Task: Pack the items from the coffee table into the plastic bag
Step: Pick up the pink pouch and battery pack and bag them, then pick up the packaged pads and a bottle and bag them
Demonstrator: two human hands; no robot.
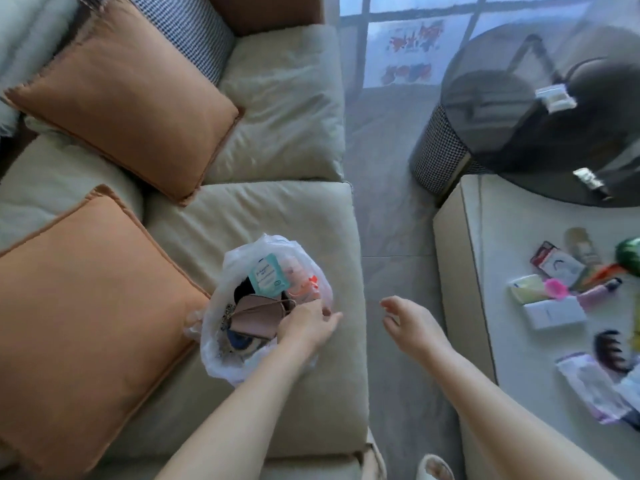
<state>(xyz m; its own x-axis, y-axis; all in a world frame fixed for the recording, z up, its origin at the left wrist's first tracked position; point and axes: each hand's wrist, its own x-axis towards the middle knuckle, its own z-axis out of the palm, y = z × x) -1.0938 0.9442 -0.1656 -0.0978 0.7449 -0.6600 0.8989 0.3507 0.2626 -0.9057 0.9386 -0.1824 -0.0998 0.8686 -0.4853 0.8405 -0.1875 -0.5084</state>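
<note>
Two hands frame a bare strip of floor between your sofa and coffee table. Your left hand pinches the near rim of the plastic bag standing open on the seat cushion. Your right hand hovers over that gap, fingers relaxed, holding nothing. Items lie clustered on the table's right side.

A beige sofa fills the frame from nine o'clock to the centre, carrying two orange cushions and a houndstooth one at eleven. Grey floor runs down the middle; a window at twelve gives pale daylight, a round dark glass table sits at two
</note>
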